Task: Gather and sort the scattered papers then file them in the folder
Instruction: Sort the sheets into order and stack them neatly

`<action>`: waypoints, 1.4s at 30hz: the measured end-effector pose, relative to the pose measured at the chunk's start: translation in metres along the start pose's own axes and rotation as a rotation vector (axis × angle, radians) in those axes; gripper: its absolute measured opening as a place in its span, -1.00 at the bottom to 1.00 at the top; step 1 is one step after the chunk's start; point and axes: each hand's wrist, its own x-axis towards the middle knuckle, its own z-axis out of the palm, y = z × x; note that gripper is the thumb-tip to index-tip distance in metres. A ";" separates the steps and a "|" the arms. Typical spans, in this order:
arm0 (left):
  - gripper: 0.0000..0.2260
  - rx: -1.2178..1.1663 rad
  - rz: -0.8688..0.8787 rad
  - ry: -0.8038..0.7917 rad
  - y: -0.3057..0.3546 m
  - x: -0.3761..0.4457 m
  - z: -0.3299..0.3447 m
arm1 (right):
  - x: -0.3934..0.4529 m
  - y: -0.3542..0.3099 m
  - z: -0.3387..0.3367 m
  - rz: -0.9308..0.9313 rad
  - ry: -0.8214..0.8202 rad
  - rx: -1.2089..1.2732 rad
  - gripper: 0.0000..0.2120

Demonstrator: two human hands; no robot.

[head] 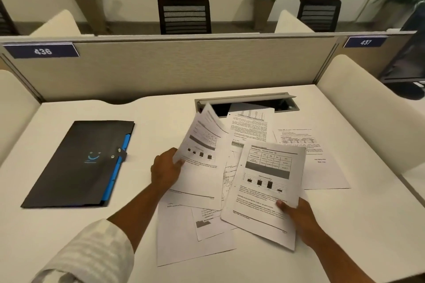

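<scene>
The left hand [166,169] pinches the lower edge of a curling sheet [202,138], lifted off the pile. The right hand [296,213] pinches the near corner of a chart page [264,190]. Loose papers [195,236] lie scattered on the white bench [345,236] between and under both hands. The black folder [76,165] lies closed, well left of the left hand.

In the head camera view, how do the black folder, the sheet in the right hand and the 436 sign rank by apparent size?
1. black folder
2. sheet in the right hand, though it is lifted nearer the camera, so the gap is unsure
3. 436 sign
</scene>
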 end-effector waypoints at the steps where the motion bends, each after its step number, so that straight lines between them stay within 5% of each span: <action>1: -0.75 -0.047 0.018 0.014 0.001 -0.003 -0.005 | -0.001 -0.001 0.000 -0.001 -0.003 -0.003 -0.66; 15: -0.71 -0.471 -0.094 0.357 0.002 -0.038 -0.116 | 0.007 -0.008 -0.007 0.061 -0.060 -0.010 -0.61; 25: -0.64 -0.587 -0.165 0.426 -0.016 -0.075 -0.149 | 0.016 -0.039 -0.009 -0.004 -0.134 -0.379 -0.60; 31: -0.69 -0.680 -0.199 0.384 0.005 -0.101 -0.102 | 0.000 -0.073 0.011 -0.170 0.238 -0.886 -0.19; 33: -0.68 -0.692 -0.219 0.355 0.013 -0.106 -0.081 | -0.001 -0.089 0.020 -0.205 0.112 -0.656 -0.26; 35: -0.64 -0.687 -0.222 0.304 0.021 -0.111 -0.061 | 0.001 -0.105 0.027 -0.020 -0.199 -0.281 -0.38; 38: -0.62 -0.657 -0.250 0.235 0.030 -0.117 -0.035 | -0.003 -0.115 0.033 0.049 -0.510 -0.291 -0.49; 42: -0.61 -0.669 -0.269 0.144 0.038 -0.129 -0.006 | 0.005 -0.087 0.038 -0.066 -0.413 -0.250 -0.78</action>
